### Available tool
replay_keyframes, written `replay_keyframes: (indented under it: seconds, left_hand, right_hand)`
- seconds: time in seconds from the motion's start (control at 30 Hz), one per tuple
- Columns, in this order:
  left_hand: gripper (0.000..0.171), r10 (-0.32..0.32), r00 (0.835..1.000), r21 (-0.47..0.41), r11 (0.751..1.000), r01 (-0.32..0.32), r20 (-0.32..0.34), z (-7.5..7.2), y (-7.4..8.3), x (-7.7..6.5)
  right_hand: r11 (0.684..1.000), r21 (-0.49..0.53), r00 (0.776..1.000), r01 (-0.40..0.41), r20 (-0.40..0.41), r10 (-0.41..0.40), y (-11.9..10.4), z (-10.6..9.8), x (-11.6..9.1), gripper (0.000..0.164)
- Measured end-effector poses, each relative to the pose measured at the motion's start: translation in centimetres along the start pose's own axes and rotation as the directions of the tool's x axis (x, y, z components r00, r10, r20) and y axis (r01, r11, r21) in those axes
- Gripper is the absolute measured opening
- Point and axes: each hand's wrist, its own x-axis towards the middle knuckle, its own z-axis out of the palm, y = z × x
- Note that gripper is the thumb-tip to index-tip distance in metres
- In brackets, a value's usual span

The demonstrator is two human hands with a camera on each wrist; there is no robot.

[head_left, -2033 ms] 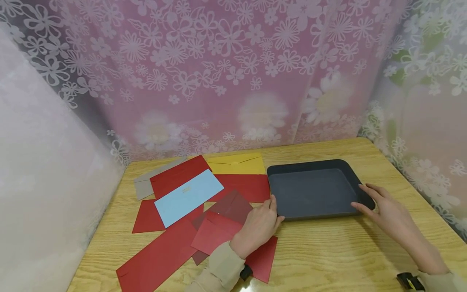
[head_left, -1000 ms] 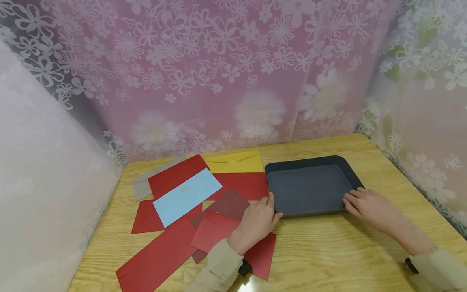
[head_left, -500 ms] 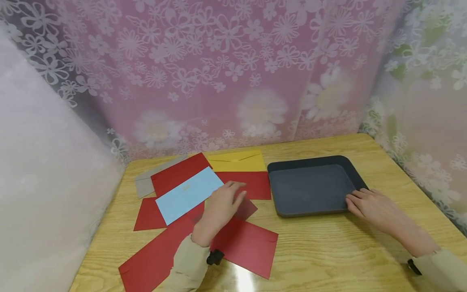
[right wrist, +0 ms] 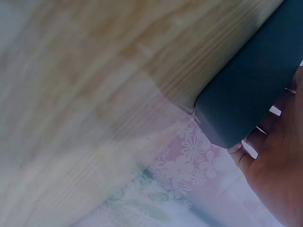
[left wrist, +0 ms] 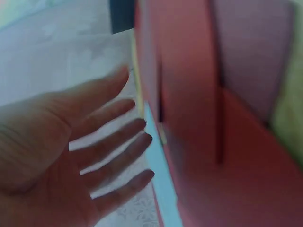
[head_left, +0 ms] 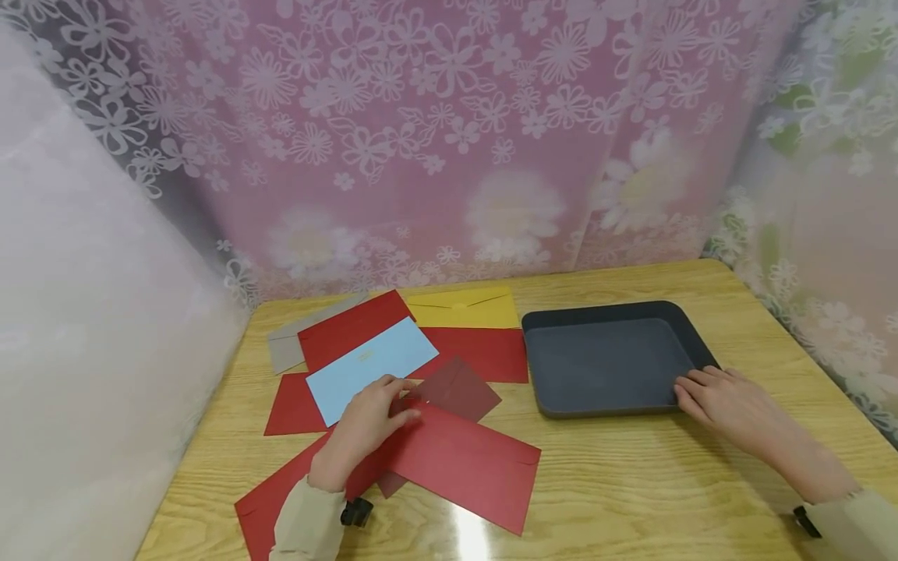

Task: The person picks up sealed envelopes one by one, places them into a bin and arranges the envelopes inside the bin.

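Note:
In the head view, my left hand [head_left: 365,421] is over the envelope pile with loosely bent fingers, holding nothing. Its fingertips are near a red envelope [head_left: 466,463] lying across a maroon envelope [head_left: 459,389]. The left wrist view shows the left hand [left wrist: 80,137] with spread fingers beside blurred red envelopes [left wrist: 189,71]. My right hand [head_left: 730,409] grips the near right corner of a dark grey baking tray [head_left: 610,366], fingers hooked over the rim. Seen from the right wrist, the fingers of the right hand [right wrist: 279,161] meet the edge of the tray [right wrist: 246,94].
Behind the left hand lie a light blue envelope [head_left: 372,366], more red ones, a grey envelope [head_left: 286,351] and a yellow envelope [head_left: 463,309]. Everything is on a wood-grain table [head_left: 603,491]. A floral curtain [head_left: 421,156] hangs along the table's back edge.
The left hand has let go of the tray's left side and moved left over the envelopes. The right hand has shifted its hold at the tray's corner; the tray stays about where it was.

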Motion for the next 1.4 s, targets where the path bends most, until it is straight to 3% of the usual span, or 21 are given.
replay_keyframes:
  seconds: [0.13, 0.23, 0.5, 0.7, 0.87, 0.97, 1.23, 1.4]
  left_hand:
    - [0.052, 0.119, 0.989, -0.026, 0.993, -0.118, 0.084, 0.9, -0.6, 0.1]
    - [0.058, 0.155, 0.982, -0.026, 0.988, -0.153, 0.108, 1.2, -0.8, 0.2]
    - [0.056, 0.084, 0.989, 0.036, 0.995, -0.089, 0.123, 1.3, -0.9, 0.7]
    - [0.058, 0.080, 0.988, 0.067, 0.994, -0.089, 0.135, 1.2, -1.1, 0.9]
    - [0.059, 0.081, 0.984, 0.017, 0.996, -0.084, 0.158, 0.8, -1.5, 0.9]
    - [0.048, 0.081, 0.982, -0.056, 0.996, -0.072, 0.172, 0.4, -1.9, 0.7]
    - [0.008, 0.085, 0.990, -0.205, 0.977, -0.061, 0.112, -1.3, -2.3, 0.8]
    - [0.014, 0.041, 0.999, -0.236, 0.971, -0.040, -0.003, -2.0, -1.8, 1.4]
  right_hand:
    - [1.000, 0.007, 1.000, -0.019, 0.016, 0.019, -0.1, -0.1, 0.0, 0.021]
    - [1.000, 0.003, 1.000, -0.016, -0.002, 0.016, -0.2, 0.0, -0.1, 0.020]
    - [1.000, -0.017, 1.000, -0.015, -0.007, 0.014, -0.2, -0.1, -0.1, 0.020]
    - [1.000, -0.016, 1.000, -0.016, -0.006, 0.016, -0.2, -0.2, 0.0, 0.019]
    - [0.999, -0.005, 0.999, -0.037, 0.036, 0.037, -0.3, -0.2, 0.0, 0.022]
    - [1.000, -0.007, 0.999, -0.028, 0.021, 0.028, -0.2, -0.2, -0.2, 0.021]
    - [1.000, -0.009, 0.998, 0.005, -0.064, -0.005, 0.0, 0.1, -0.2, 0.017]
    - [1.000, -0.018, 0.999, 0.004, -0.049, -0.005, -0.1, 0.0, -0.2, 0.018]
